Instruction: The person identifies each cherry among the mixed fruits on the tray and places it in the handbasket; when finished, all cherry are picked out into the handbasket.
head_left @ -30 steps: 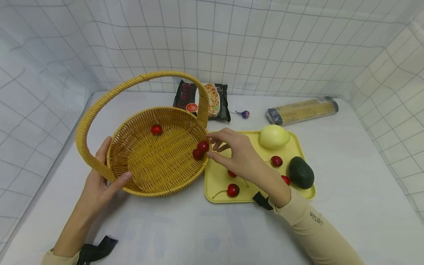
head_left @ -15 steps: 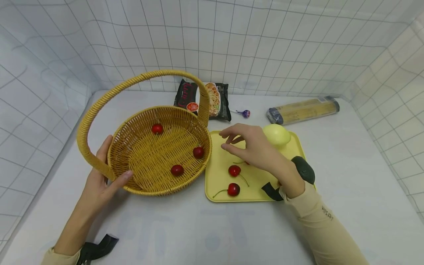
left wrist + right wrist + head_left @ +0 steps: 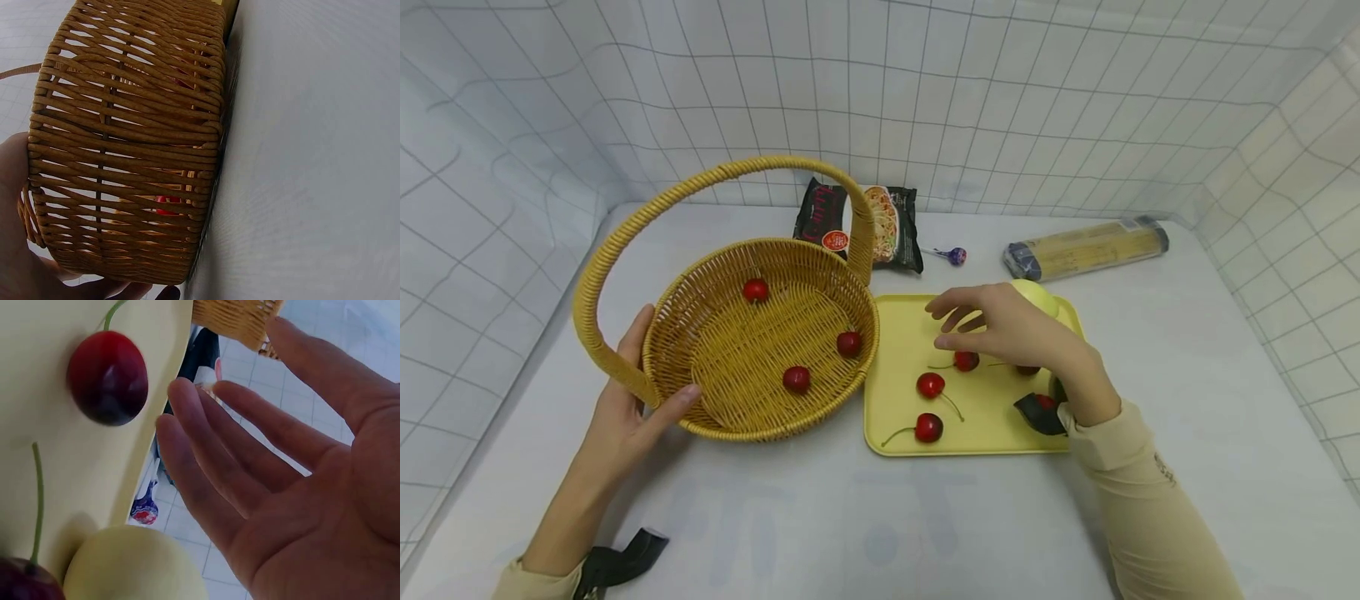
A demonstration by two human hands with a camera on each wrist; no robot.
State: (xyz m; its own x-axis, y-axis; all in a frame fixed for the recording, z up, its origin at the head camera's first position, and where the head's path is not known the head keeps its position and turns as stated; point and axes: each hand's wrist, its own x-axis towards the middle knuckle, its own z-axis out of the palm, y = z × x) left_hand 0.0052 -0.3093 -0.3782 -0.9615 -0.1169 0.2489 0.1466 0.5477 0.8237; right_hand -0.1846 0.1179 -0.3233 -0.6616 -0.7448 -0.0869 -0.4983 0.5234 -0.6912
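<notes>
A woven basket [image 3: 730,367] with a tall arched handle stands at left centre in the head view. My left hand [image 3: 625,417] grips its left side, thumb over the rim and fingers outside. Three cherries lie inside, one being a dark red cherry [image 3: 796,379]. Over the yellow tray [image 3: 898,333] hovers my right hand [image 3: 1000,325], fingers loosely bent and holding nothing. The right wrist view shows its spread fingers apart from a cherry [image 3: 107,378]. Several stemmed cherries lie on the tray, including a front cherry [image 3: 928,427]. A yellow lemon [image 3: 1036,296] is partly hidden behind the hand.
Behind the basket lies a black noodle packet [image 3: 891,229], with a lollipop [image 3: 956,256] beside it. A pack of dry spaghetti [image 3: 1090,248] lies at the back right. The dark green avocado [image 3: 1057,390] is mostly hidden by my right wrist. Tiled-pattern sheeting [image 3: 925,108] encloses the table.
My right hand let go of a cherry at the basket's right side and moved right, over the tray. That cherry rolled toward the basket's front. My left hand stays on the basket.
</notes>
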